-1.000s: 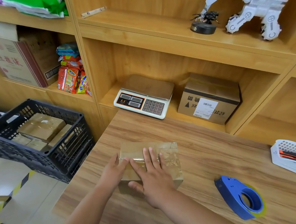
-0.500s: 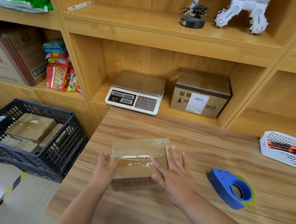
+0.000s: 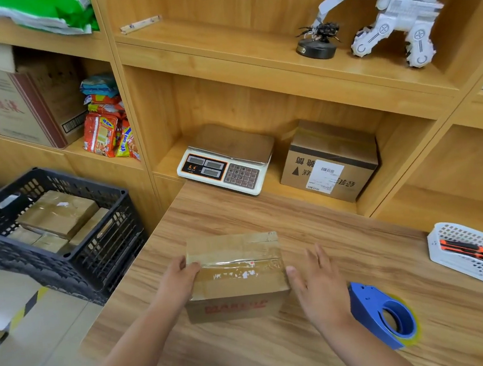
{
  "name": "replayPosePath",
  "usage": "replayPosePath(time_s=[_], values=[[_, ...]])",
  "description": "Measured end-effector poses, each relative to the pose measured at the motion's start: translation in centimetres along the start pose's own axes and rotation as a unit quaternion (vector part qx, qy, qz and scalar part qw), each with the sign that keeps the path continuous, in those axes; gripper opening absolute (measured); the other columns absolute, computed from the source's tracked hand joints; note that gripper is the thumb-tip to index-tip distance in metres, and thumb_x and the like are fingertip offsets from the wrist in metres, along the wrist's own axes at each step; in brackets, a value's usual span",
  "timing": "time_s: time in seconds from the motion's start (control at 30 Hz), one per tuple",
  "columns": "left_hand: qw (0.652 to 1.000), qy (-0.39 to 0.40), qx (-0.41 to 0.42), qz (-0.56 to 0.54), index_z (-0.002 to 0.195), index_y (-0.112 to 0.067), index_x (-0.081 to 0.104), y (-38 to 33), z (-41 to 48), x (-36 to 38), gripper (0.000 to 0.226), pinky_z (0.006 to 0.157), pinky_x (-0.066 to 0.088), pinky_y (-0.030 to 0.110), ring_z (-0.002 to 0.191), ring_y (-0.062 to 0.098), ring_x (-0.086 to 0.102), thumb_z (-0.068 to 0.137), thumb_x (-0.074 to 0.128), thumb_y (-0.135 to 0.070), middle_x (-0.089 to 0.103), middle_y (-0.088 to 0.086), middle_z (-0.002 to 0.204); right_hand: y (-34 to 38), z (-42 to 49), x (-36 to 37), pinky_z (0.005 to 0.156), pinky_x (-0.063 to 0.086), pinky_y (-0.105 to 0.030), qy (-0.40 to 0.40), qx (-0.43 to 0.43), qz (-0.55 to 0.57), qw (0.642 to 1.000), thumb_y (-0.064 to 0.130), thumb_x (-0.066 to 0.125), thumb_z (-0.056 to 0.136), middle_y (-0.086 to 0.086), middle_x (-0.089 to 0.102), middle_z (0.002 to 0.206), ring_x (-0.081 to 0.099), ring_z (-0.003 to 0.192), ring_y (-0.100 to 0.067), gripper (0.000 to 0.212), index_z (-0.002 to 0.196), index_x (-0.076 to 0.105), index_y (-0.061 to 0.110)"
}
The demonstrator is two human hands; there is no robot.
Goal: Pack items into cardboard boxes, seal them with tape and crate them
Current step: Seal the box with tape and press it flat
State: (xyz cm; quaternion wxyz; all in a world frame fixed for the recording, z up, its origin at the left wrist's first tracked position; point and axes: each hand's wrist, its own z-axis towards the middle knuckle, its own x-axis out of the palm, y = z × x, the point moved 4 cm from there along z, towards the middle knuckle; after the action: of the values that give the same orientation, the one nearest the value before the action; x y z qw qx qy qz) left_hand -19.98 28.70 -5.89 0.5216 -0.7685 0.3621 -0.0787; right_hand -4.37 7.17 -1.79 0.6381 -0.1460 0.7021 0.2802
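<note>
**Cardboard box, taped, held at the table's near edge**

Brown cardboard box (image 3: 237,272) lies flat on the wooden table (image 3: 282,354), its top covered with clear tape and red lettering on its near side. The left hand (image 3: 176,282) grips the box's left edge, thumb hooked over the top, with the other fingers out of sight against the side. The right hand (image 3: 316,279) is just beside the box's right edge, fingers straight and spread, holding nothing; whether its thumb touches the box cannot be told. A blue tape dispenser (image 3: 382,314) rests on the table to the right of that hand. Further right, a white basket (image 3: 482,270) holds an orange knife (image 3: 462,249). To the left of the table, a black crate (image 3: 93,258) contains several taped parcels (image 3: 55,214). Behind the box, a scale (image 3: 226,163) sits on the shelf.
</note>
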Motion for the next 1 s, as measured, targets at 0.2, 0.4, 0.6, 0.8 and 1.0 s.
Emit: replayPosePath(time_s=[0.2, 0.4, 0.6, 0.8, 1.0], values=[[0.995, -0.036, -0.028, 0.084, 0.137, -0.007, 0.034, -2.6, -0.5, 0.4, 0.079, 0.089, 0.042, 0.036, 0.108, 0.025, 0.054, 0.079, 0.068, -0.050, 0.056, 0.004, 0.119, 5.2, 2.8, 0.1, 0.107, 0.035, -0.036, 0.059, 0.065, 0.128, 0.988, 0.068, 0.043, 0.086, -0.007, 0.030, 0.154, 0.036, 0.137, -0.027, 0.096, 0.152, 0.003, 0.010], [0.984, -0.039, -0.049, 0.167, 0.129, -0.005, 0.045, -2.0, 0.3, 0.6, 0.073, 0.089, 0.040, 0.032, 0.117, 0.028, 0.054, 0.081, 0.061, -0.058, 0.059, 0.011, 0.124, 9.3, 3.7, 2.2, 0.118, 0.005, -0.044, 0.077, 0.054, 0.019, 0.995, 0.074, 0.032, 0.085, -0.018, -0.013, 0.158, -0.007, 0.146, -0.032, 0.108, 0.147, -0.016, 0.000], [0.987, -0.012, -0.035, 0.158, 0.112, -0.007, 0.059, -1.6, 1.2, 0.7, 0.048, 0.076, 0.039, 0.027, 0.102, 0.028, 0.060, 0.089, 0.056, -0.049, 0.064, 0.007, 0.099, 9.7, 4.4, 3.0, 0.118, 0.000, -0.050, 0.122, 0.053, -0.039, 0.990, 0.072, 0.023, 0.089, -0.022, -0.018, 0.155, -0.015, 0.145, -0.035, 0.102, 0.145, -0.017, -0.004], [0.985, -0.007, -0.045, 0.166, 0.122, 0.000, 0.051, -1.5, 1.5, 0.7, 0.054, 0.083, 0.039, 0.032, 0.109, 0.032, 0.055, 0.096, 0.042, -0.047, 0.060, 0.017, 0.116, 7.0, 4.9, 2.4, 0.114, 0.020, -0.040, 0.120, 0.077, 0.044, 0.989, 0.066, 0.035, 0.091, -0.012, 0.003, 0.160, 0.012, 0.146, -0.027, 0.099, 0.149, -0.010, 0.001], [0.982, -0.030, -0.036, 0.184, 0.123, 0.001, 0.050, -1.3, 1.5, 0.8, 0.051, 0.076, 0.034, 0.030, 0.087, 0.023, 0.046, 0.101, 0.030, -0.041, 0.054, 0.012, 0.100, 3.9, 5.0, 3.3, 0.088, 0.045, -0.037, 0.130, 0.163, 0.164, 0.964, 0.058, 0.040, 0.093, -0.010, 0.057, 0.128, 0.053, 0.117, -0.029, 0.063, 0.128, 0.047, 0.007]])
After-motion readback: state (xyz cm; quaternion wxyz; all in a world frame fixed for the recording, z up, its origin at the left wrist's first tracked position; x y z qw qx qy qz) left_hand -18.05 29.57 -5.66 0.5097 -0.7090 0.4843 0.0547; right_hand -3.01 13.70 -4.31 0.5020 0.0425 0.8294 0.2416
